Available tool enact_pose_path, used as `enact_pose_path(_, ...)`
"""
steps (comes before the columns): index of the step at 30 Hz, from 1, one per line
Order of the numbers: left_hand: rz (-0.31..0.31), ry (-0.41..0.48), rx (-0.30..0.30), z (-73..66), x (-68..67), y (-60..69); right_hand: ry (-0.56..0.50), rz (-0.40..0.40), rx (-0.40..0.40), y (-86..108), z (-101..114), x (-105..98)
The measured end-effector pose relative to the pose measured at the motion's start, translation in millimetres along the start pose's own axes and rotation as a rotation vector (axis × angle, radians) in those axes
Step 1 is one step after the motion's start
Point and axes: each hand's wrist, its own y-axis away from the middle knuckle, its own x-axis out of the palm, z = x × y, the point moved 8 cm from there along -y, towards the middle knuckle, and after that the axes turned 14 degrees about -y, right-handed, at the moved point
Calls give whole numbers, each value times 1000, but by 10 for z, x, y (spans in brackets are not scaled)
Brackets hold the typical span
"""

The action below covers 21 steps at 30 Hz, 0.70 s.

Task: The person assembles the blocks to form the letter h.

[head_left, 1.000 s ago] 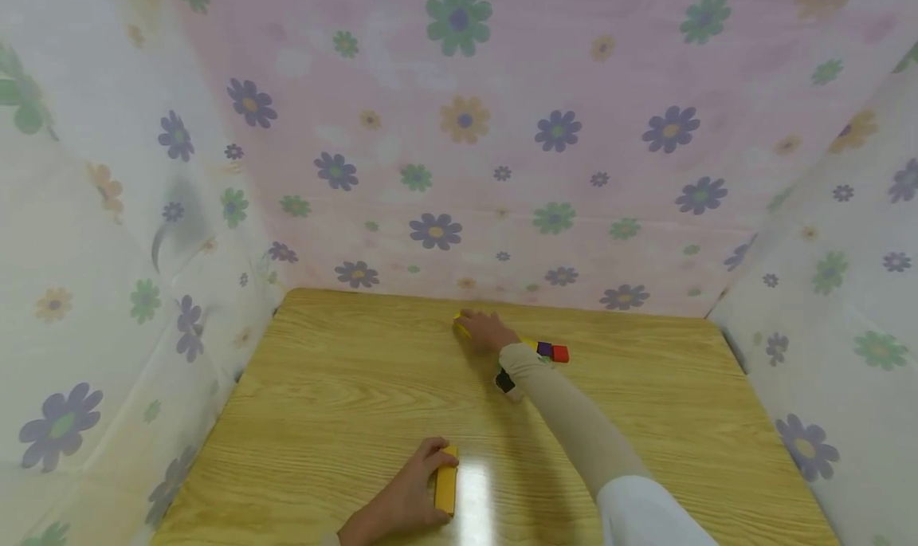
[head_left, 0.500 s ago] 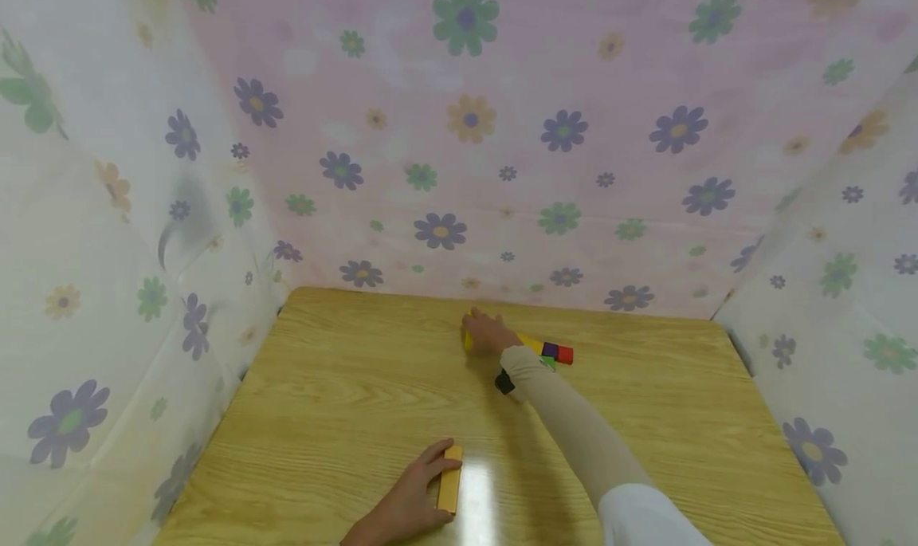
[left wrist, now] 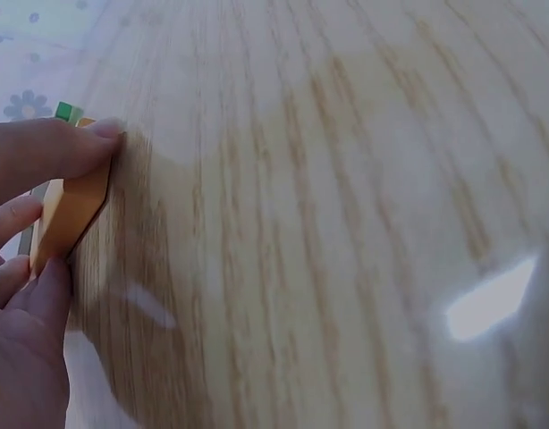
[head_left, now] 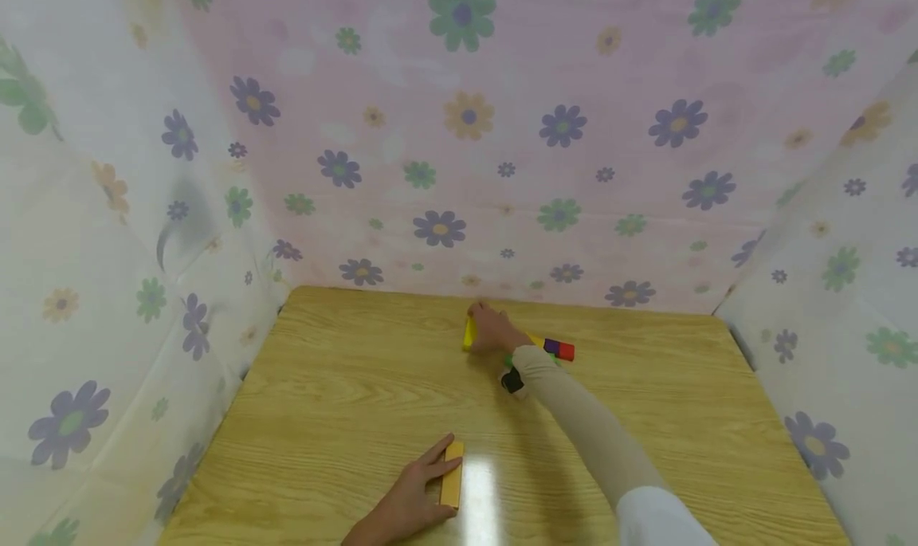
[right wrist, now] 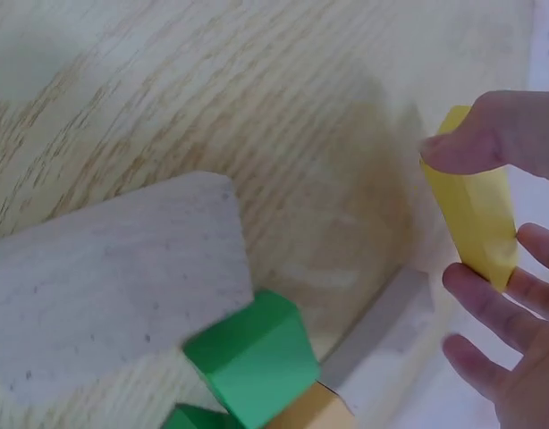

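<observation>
My left hand [head_left: 412,494] holds a long orange block [head_left: 451,476] flat on the table near the front, thumb at its near end and fingers over its far end. The left wrist view shows the same orange block [left wrist: 76,210] between thumb and fingers. At the back of the table, my right hand [head_left: 495,331] grips a yellow block [head_left: 468,335]. In the right wrist view, thumb and fingertips pinch that yellow block [right wrist: 476,214] at opposite ends. The right forearm partly hides a group with a purple block [head_left: 551,347], a red block [head_left: 566,351] and some green [head_left: 554,359].
In the right wrist view, a green block [right wrist: 257,357], part of an orange block [right wrist: 312,408] and pale grey speckled pieces [right wrist: 122,281] lie close together. Flower-patterned sheets [head_left: 502,147] rise behind and beside the wooden table [head_left: 344,371]. A dark device [head_left: 512,381] sits at the right wrist.
The right hand has shifted slightly right, and more of its yellow block shows, now pointing toward the front. The left hand keeps hold of the orange block almost in place.
</observation>
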Motion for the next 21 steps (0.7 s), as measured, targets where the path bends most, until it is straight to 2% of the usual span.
enact_pose_path(3, -10, 19, 18, -30, -5, 16, -94, -30, -32, 85, 60, -88)
enact_pose_path(7, -20, -7, 40, -76, -1, 18, -220, -62, -60, 235, 144, -194)
enact_pose_path(10, -9, -17, 49, -83, 16, -9, -249, -79, -63, 366, 171, -253)
enact_pose_path(17, 23, 3, -29, 1, 51, 19, -250, -107, -82, 644, 306, -336)
enact_pose_path(21, 20, 6, -39, 3, 32, 46, -240, -109, -92, 766, 440, -410)
